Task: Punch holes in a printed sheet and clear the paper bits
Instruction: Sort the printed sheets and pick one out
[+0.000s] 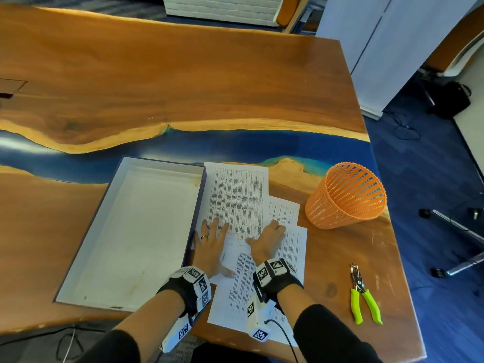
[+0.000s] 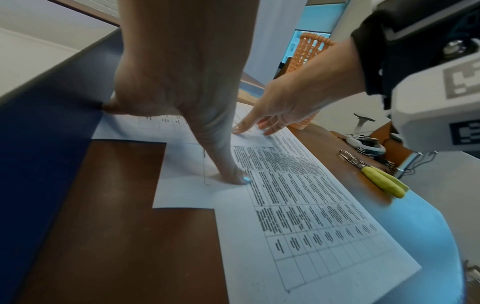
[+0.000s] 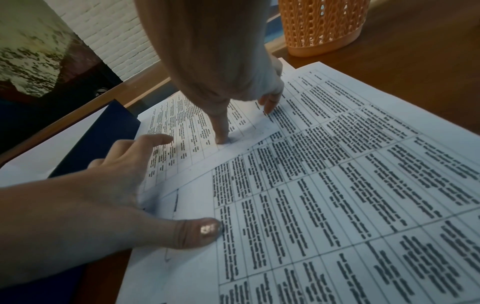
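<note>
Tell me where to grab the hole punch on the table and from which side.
Judging by its pose, take the hole punch by its two green handles, coming from the near table edge with the right hand. The handles point toward the person and splay slightly apart, so fingers should wrap them easily. The metal head points away, toward the basket.

Sheets (image 1: 237,195) lie between box (image 1: 136,231) left, basket (image 1: 345,196) right.

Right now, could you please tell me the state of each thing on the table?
Left hand: flat, pressing the printed sheets.
Right hand: fingers extended, touching the sheets.
Printed sheets: overlapping, flat.
Hole punch: untouched, lying right.
Orange basket: upright.
Box lid: open side up.
</note>
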